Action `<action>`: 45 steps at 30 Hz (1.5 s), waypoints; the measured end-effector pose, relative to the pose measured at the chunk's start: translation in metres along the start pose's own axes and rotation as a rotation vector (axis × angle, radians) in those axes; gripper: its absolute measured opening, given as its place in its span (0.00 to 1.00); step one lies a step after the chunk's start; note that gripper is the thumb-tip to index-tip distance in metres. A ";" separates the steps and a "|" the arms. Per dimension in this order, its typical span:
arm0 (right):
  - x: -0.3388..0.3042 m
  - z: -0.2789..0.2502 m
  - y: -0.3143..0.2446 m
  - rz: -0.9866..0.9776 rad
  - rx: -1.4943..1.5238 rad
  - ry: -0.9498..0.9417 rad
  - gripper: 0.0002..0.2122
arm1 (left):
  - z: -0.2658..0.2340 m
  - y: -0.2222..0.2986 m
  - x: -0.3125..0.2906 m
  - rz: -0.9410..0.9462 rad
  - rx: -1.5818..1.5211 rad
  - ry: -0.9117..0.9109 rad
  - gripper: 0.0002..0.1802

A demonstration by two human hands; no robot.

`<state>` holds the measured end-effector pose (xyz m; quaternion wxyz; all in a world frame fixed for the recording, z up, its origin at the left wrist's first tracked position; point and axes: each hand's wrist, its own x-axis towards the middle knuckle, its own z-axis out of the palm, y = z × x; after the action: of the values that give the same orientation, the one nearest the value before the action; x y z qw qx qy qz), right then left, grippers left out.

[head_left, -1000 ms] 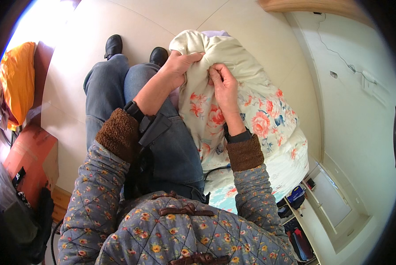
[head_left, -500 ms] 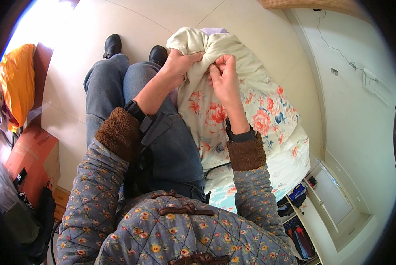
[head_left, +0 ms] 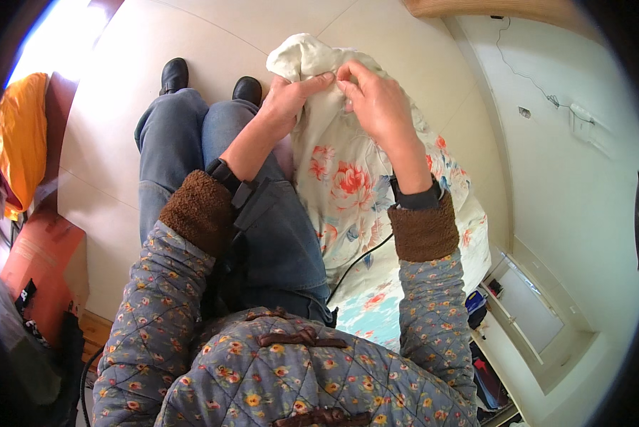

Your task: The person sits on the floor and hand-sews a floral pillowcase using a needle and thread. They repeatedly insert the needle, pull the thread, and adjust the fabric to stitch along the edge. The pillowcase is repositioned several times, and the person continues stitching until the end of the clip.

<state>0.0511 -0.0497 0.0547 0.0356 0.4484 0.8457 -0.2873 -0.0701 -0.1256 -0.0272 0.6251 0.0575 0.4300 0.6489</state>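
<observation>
A cream-white quilt [head_left: 351, 186] with large red flowers and blue leaves is spread over the surface beside my right leg. Its far end is bunched into a plain cream fold [head_left: 301, 57]. My left hand [head_left: 285, 107] clasps this gathered cloth, its thumb lying along the top toward the right. Just right of that thumb tip, my right hand [head_left: 382, 103] has thumb and forefinger pinched together close over the cloth. Whatever lies between those fingertips is too small to make out. Both wrists wear black bands, below brown fleece cuffs.
My jeans-clad legs [head_left: 255, 220] stretch out left of the quilt. A thin black cord [head_left: 358, 262] crosses the quilt near my right forearm. At the left stand an orange-red carton [head_left: 45, 249] and an orange cloth [head_left: 22, 135]. A white wall with a cable rises at the right.
My right hand has moved up and right, its forearm swinging outward, uncovering more of the quilt and cord. The bunched fold has shifted slightly. My left hand keeps its hold on the quilt.
</observation>
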 end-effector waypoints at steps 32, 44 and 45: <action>-0.019 0.004 0.021 0.276 0.948 -0.027 0.07 | -0.020 0.016 0.025 -0.051 0.118 0.055 0.13; -0.016 0.041 0.024 0.264 0.782 -0.018 0.08 | -0.020 0.016 0.022 0.324 0.590 0.057 0.12; -0.015 0.043 0.024 0.268 0.793 -0.018 0.08 | -0.019 0.016 0.022 0.440 0.719 0.034 0.12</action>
<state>0.0703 -0.0725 0.0128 -0.0952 0.5309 0.6033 -0.5874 -0.0986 -0.1138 -0.0388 0.4047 0.3517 0.6167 0.5763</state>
